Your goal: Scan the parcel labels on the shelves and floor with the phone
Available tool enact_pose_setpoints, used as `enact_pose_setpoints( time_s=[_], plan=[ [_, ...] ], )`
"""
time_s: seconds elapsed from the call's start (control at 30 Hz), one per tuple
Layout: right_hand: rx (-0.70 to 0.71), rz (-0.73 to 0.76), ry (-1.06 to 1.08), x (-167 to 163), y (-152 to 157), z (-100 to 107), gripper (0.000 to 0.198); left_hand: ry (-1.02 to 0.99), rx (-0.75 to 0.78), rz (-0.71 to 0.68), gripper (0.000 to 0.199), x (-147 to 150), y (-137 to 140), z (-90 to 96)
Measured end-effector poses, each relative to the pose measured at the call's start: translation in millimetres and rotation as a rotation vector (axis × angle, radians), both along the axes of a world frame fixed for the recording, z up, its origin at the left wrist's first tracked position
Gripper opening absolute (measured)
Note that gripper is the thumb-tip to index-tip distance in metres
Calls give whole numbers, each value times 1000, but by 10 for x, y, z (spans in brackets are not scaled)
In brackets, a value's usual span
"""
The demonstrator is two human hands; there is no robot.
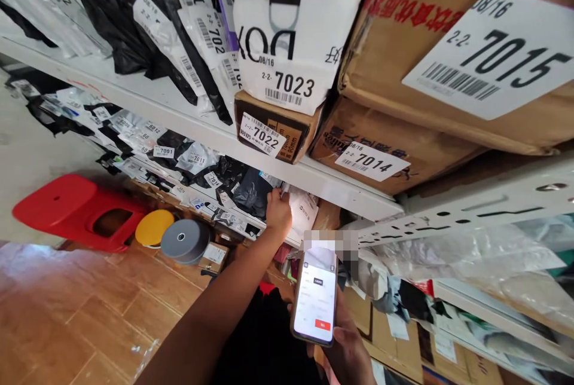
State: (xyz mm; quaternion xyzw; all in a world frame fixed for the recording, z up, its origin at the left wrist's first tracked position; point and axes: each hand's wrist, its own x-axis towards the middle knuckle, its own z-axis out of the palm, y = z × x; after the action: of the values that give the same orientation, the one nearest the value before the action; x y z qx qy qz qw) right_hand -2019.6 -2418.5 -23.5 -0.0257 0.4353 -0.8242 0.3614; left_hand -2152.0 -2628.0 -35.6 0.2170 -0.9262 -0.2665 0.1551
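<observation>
My right hand (347, 337) is wrapped round a smartphone (316, 298) held upright, its lit screen facing me with a red button near the bottom. My left hand (278, 211) reaches onto the lower shelf, fingers curled at the edge of a pale white-pink parcel bag (304, 208). Its fingertips are small in view and seem to pinch that bag. Just left of the hand lies a dark grey parcel bag (252, 193). Farther left on the same shelf sit several black and white bags with number labels, among them a parcel marked 7011 (196, 159).
Above, the white shelf edge (354, 193) carries boxes and bags, including a large carton marked 7015 (403, 62) and a white bag marked 7023 (296, 38). A red stool (81, 211) and a grey round stool (185, 241) stand on the floor. More parcels fill shelves at right.
</observation>
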Motion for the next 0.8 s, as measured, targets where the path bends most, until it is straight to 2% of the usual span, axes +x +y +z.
enact_pose_setpoints(
  time_s=[0.1, 0.37, 0.8],
  plan=[
    [-85, -4, -37, -1, -31, -50, 97, -7, -24, -6, 25, 11, -15, -2],
    [-118, 37, -50, -63, -116, 70, 103, -40, -73, 24, 22, 53, -133, -29],
    [-142, -9, -30, -66, -92, 28, 97, -11, -146, 47, 25, 38, -135, -100]
  ],
)
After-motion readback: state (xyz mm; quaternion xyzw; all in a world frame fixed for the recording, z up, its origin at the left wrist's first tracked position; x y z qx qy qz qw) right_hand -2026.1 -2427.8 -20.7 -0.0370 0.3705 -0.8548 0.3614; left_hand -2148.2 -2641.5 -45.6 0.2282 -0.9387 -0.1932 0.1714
